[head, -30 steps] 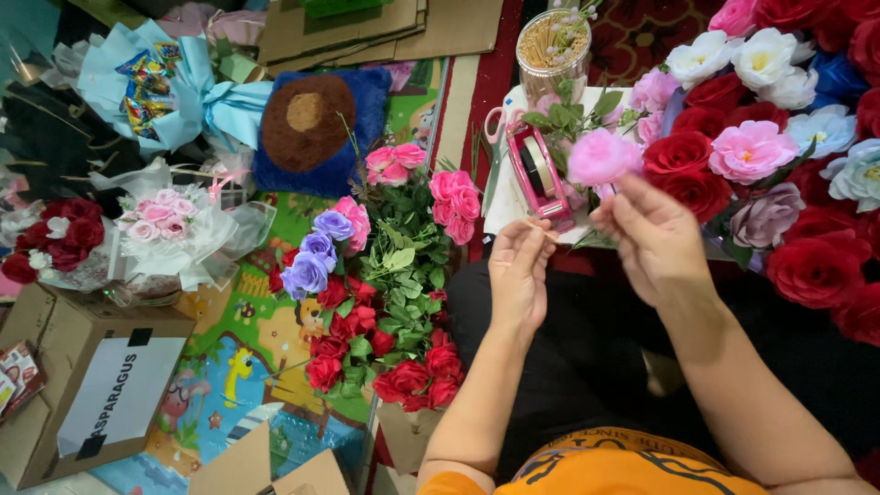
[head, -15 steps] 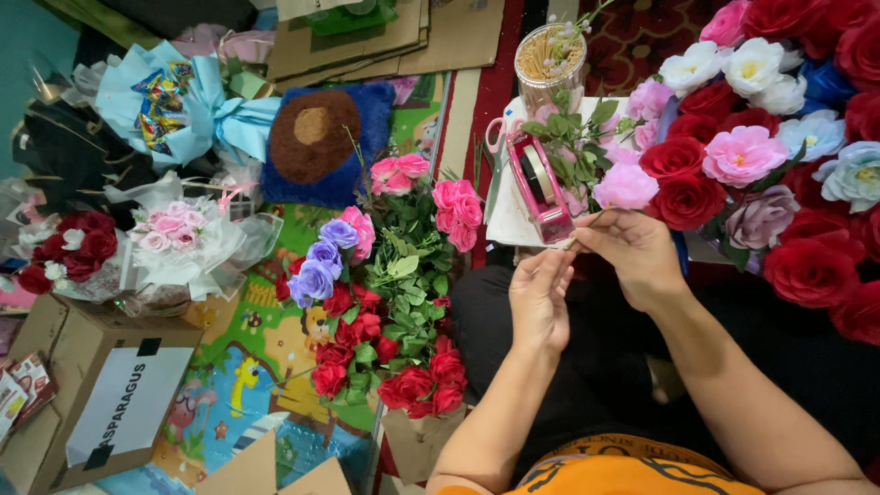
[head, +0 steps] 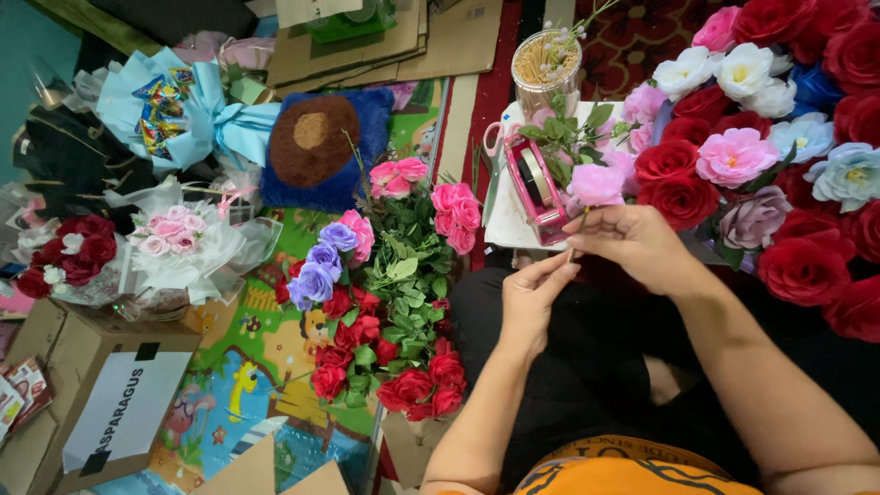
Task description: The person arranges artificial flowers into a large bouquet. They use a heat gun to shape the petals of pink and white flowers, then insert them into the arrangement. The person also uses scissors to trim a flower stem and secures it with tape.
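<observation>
Two hands worked at one pink flower (head: 596, 183). Since a second earlier, the flower had dropped from above the tape dispenser (head: 534, 186) to just right of it, and both hands had drawn nearer the body. Judged: stem work under way. The right hand (head: 632, 240) pinched the thin stem below the bloom, fingers closed on it. The left hand (head: 532, 298) met the stem's lower end with closed fingertips. Loose bouquet (head: 394, 302) lay left.

Floor (head: 477, 110) is carrying a colourful play mat (head: 229, 385); lying on it: blue pillow (head: 316, 147), wrapped bouquets (head: 174, 243), loose flowers (head: 385, 302), cardboard box (head: 92, 403), flattened cardboard (head: 385, 41).
</observation>
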